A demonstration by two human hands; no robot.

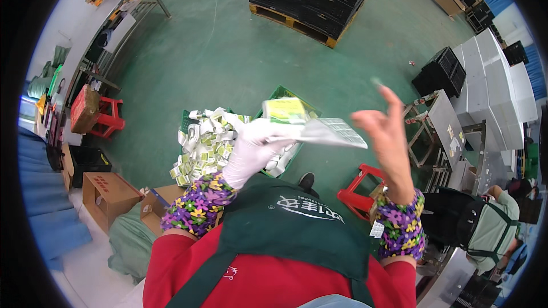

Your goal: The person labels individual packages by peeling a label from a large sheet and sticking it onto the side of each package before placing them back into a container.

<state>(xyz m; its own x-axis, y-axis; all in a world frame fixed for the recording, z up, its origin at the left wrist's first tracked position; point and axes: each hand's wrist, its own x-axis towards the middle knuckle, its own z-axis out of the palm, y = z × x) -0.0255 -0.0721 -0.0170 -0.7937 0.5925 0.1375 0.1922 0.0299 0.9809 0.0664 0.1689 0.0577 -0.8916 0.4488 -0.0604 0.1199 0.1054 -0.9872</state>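
Observation:
My left hand (254,147), in a white glove, is closed on a flat packet (334,132) that looks like clear plastic with printed panels. A yellow-green labelled pack (286,109) shows just beyond the gloved fingers; whether it is in the same grip I cannot tell. To the right of the packet my bare right hand (387,131) is raised, fingers apart, blurred by motion, touching nothing. Below the hands, a heap of small white and green packs (208,142) fills a crate at left. A green crate (279,92) behind the packet is partly hidden.
Red stools stand close at right (362,191) and farther off at left (108,117). Open cardboard boxes (108,197) are at lower left. Black crates on a pallet (297,23) stand ahead. Metal tables and white boxes (494,85) line the right, where another person (494,222) is.

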